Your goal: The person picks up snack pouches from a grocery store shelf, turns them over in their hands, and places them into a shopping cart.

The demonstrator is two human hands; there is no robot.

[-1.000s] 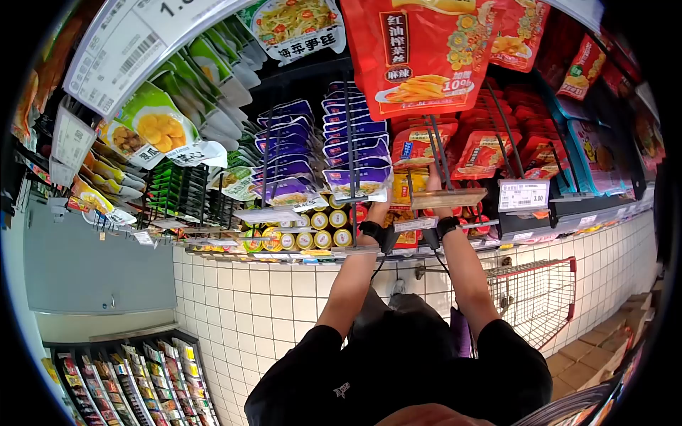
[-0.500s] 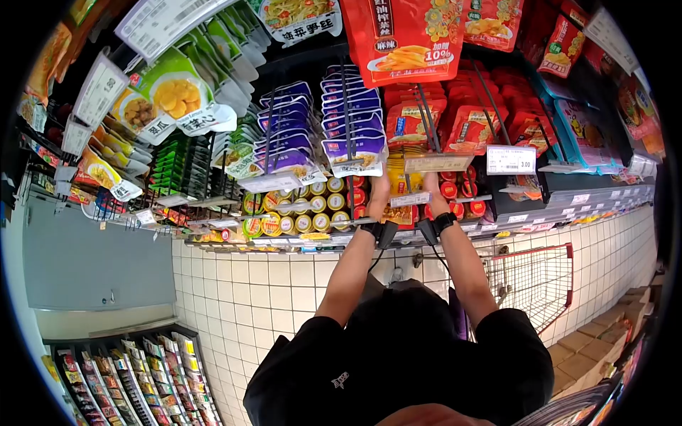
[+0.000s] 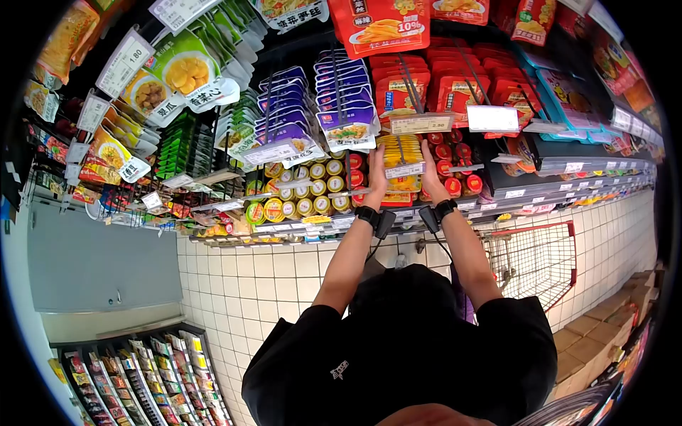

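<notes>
While both hands reached up, the left hand (image 3: 375,181) and right hand (image 3: 430,172) clasped a stack of yellow snack packets (image 3: 400,157) hanging on a peg between them. A price tag (image 3: 420,123) above read 2.80; a red bag (image 3: 380,25) showed 10%. White tiled wall (image 3: 270,284) ran beneath the shelves.

I can read "10%" on the big red packet (image 3: 383,25) hanging at the top. A white price tag (image 3: 122,62) at upper left shows "1.80". The tag (image 3: 421,123) on the hook above the yellow packets (image 3: 399,153) seems to read "2.80", though it is small. Other labels are too blurred for me.
</notes>
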